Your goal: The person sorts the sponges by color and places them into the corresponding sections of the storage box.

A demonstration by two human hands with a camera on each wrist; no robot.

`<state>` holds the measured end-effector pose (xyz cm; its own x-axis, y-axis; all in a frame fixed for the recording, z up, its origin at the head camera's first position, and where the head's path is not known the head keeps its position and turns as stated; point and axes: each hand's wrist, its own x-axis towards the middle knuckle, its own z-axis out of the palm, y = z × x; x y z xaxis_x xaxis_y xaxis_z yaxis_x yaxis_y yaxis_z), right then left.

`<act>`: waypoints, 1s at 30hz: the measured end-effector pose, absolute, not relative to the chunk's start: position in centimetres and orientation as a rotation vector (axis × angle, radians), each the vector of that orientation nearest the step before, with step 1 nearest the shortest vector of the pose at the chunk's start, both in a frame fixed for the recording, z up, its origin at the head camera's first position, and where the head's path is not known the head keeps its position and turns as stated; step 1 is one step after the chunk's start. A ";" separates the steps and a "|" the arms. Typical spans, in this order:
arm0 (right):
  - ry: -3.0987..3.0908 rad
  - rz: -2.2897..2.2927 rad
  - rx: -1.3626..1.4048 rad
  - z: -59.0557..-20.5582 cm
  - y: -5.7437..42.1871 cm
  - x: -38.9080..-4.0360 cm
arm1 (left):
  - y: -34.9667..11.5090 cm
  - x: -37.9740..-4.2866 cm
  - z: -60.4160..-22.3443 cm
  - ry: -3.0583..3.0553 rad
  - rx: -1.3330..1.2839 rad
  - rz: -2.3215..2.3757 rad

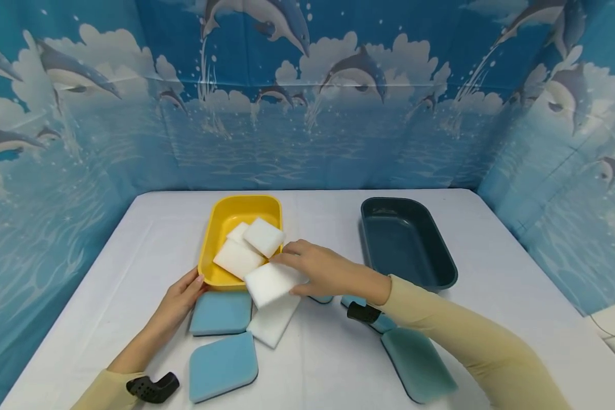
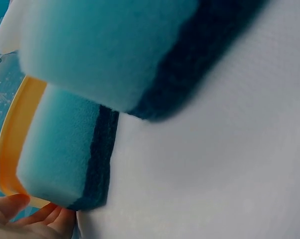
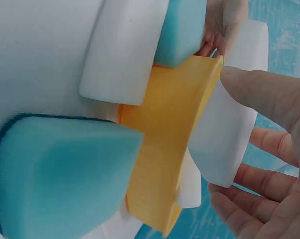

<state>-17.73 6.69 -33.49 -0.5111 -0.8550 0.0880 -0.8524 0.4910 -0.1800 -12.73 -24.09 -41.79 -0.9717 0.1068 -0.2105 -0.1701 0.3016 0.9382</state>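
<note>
Well, the big white cloth-covered worktop [image 1: 328, 219] holds two plastic-looking trays toward its far edge: a dark blue tray with round corners [image 1: 443, 245] and a yellow tray with round corners [image 1: 246, 206]. The left hand [image 1: 181, 293] holds the yellow tray's near left corner with its fingers. The right hand [image 1: 328, 267] has its fingers pinching a white foam block [image 1: 274, 285] at the near right corner. Some soft blue sponges with dark backs [image 1: 220, 313] lie toward the worktop's near edge, so they seem left to do. Three white blocks [image 1: 238, 259] are already in the yellow tray; one more white block [image 1: 275, 324] waits outside.
</note>
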 end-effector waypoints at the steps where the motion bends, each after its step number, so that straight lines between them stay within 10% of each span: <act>1: 2.704 -0.318 -1.549 -33.5 6.5 -17.9 | -24.1 -12.7 -41.8 2.336 -0.060 1.729; 30: 2.759 -0.333 -1.459 -34.0 2.6 -21.5 | -24.3 -12.9 -41.8 2.332 -0.067 1.735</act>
<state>-21.48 2.64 -34.01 -0.5679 -0.8175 0.0963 -0.8169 0.5454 -0.1875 -12.87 -24.26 -41.83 -0.9716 0.1021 -0.2133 -0.1750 0.2960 0.9390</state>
